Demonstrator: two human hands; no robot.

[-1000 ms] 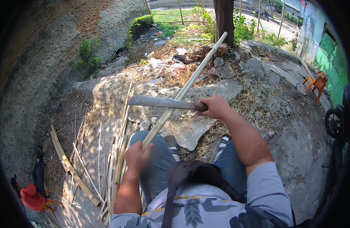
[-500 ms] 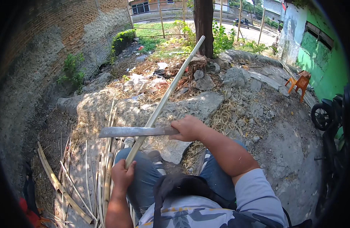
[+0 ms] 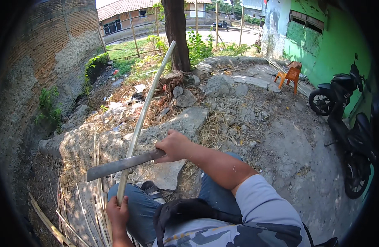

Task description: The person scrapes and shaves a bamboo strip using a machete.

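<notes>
A long, pale bamboo strip (image 3: 141,119) slants up and away from my left hand (image 3: 118,212), whose fingers are wrapped round its near end. It bows slightly toward its far tip. My right hand (image 3: 173,145) grips the dark handle of a machete (image 3: 115,167). The broad grey blade lies across the strip, a short way above my left hand, with its squared tip pointing left and down. Blade and strip appear to touch. My left knee (image 3: 136,212), in blue jeans, is beside the near end of the strip.
Split bamboo pieces (image 3: 99,206) lie on the ground at the left. A stone slab (image 3: 167,175) and rubble are ahead, before a tree trunk (image 3: 176,37). Orange plastic chairs (image 3: 291,77) and black motorbikes (image 3: 354,136) stand right, by a green wall (image 3: 337,45). A brick wall (image 3: 37,26) rises left.
The view has swung right, bringing more of the motorbikes into sight. The machete has tilted from level to tip-down and lies closer to my left hand. The bamboo strip now bows more.
</notes>
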